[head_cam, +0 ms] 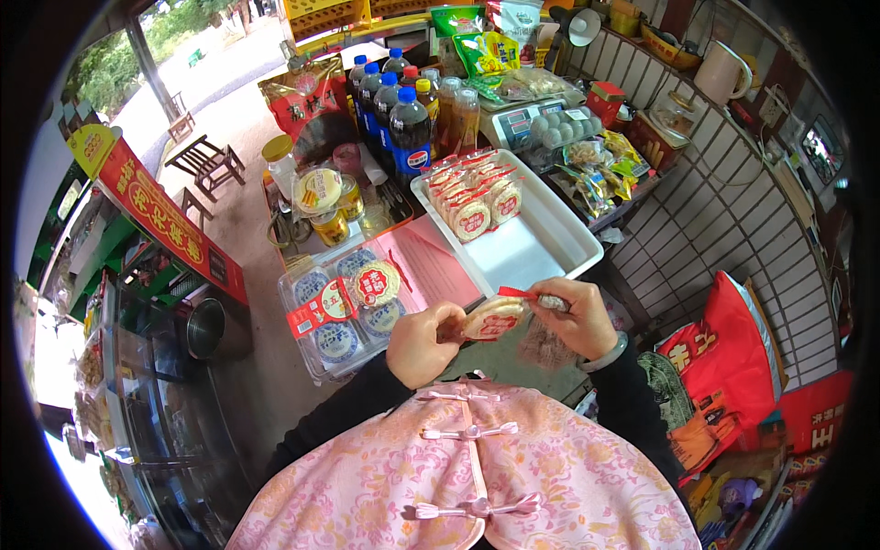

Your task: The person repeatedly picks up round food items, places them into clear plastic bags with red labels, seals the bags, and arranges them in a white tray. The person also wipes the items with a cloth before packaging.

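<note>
Between my two hands is a round, wrapped pastry (pixel 492 319) with a red printed design and a red wrapper edge. My left hand (pixel 427 344) pinches its left side. My right hand (pixel 576 317) grips the wrapper's right end, and a small silvery object shows at its fingers, too small to name. Just beyond stands a white plastic tray (pixel 550 254) with rows of similar wrapped pastries (pixel 478 196) in its left part. Left of my hands lies a clear plastic box (pixel 323 371) of blue-and-white round packs, with one wrapped pastry (pixel 375 283) on top.
Pink paper (pixel 430 265) lies between box and tray. Cola bottles (pixel 410 130), a jar (pixel 278 161) and small yellow cans (pixel 330 227) stand behind. A digital scale (pixel 529 120) bears a pack of eggs (pixel 565 127). A red bag (pixel 729 364) is at right, a glass display case (pixel 165 412) at left.
</note>
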### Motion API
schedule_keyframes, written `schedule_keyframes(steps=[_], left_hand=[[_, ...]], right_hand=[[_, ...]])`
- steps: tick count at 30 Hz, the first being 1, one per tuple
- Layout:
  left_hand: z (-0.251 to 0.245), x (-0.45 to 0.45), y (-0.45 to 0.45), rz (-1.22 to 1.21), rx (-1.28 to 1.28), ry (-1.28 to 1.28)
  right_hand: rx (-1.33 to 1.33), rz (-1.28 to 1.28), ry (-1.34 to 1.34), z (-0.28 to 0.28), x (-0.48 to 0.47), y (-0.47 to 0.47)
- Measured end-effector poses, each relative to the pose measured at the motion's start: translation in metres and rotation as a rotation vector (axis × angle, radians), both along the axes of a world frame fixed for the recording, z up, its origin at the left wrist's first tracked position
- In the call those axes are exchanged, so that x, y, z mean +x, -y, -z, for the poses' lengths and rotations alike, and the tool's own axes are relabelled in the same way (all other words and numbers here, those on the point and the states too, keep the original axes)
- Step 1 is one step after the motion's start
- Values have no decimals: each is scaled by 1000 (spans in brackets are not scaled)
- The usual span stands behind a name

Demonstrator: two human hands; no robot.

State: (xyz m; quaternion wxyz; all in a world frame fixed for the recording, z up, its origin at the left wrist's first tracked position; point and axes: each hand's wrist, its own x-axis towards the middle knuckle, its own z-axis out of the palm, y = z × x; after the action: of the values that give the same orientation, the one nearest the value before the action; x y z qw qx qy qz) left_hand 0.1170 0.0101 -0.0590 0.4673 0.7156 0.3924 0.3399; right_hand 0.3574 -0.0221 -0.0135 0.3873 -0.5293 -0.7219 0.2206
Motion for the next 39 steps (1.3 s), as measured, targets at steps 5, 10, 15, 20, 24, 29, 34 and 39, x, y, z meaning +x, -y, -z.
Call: schedule_keyframes(steps=[5,10,15,20,24,29,34,39], left_hand=[[3,21,-9,-17,12,53],[1,38,-16,-46,-26,62],[-2,45,-15,-73,-34,-15],[2,45,-12,-91,-84,-60],[8,42,-6,-163,-98,-53],[15,39,2,-278,-46,15],[15,39,8,-341,-12,-15],[11,43,8,-334,-71,-44]], right_hand=[[99,-5,205,-17,20,-20],[156,-21,339,-31,46,-46],[263,-35,442,-33,71,-92],[221,-107,577,-8,72,-143],[217,-193,621,19,63,-175],[211,-264,658,35,52,-198],[227,-286,680,43,46,-207],[343,-273,703,56,48,-213]])
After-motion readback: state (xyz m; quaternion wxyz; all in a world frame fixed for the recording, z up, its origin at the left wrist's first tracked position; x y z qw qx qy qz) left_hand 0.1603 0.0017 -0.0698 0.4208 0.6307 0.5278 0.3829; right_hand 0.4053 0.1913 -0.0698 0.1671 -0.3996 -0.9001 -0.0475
